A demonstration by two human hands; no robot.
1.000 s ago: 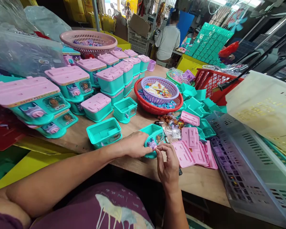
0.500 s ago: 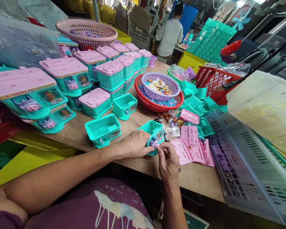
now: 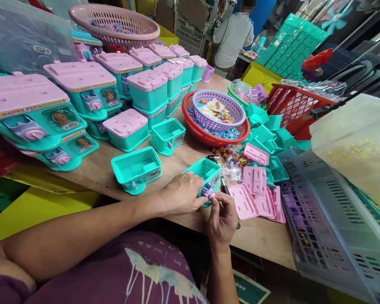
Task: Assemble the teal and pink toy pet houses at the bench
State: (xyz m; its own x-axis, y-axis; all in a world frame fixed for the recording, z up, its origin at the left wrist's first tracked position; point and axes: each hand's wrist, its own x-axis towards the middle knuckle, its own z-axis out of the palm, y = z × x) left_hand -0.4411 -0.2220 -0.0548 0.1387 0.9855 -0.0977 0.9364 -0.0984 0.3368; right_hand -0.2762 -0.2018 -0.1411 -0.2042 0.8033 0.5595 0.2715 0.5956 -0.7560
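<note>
A teal plastic toy box (image 3: 207,170) without a lid stands near the table's front edge. My left hand (image 3: 184,192) is closed over its left side, with the thumb against the purple front piece (image 3: 206,190). At that piece, my right hand (image 3: 223,213) pinches a small pink knob (image 3: 212,196) between thumb and fingertips; most of the knob is hidden. To the left stand two more open teal boxes, a nearer one (image 3: 136,169) and a farther one (image 3: 168,136). A black screwdriver-like tool (image 3: 224,185) lies just right of the held box.
Lidded boxes (image 3: 147,89) are stacked at the left. Behind my hands, a purple basket (image 3: 240,116) sits in a red one (image 3: 190,126). Pink lids (image 3: 243,202) and loose teal boxes (image 3: 278,169) lie at the right, beside a clear crate (image 3: 323,219). Another person (image 3: 232,38) sits farther back.
The view has shifted slightly. Both hands stay at the same box, the left on its side and the right pinching the pink knob at the front.
</note>
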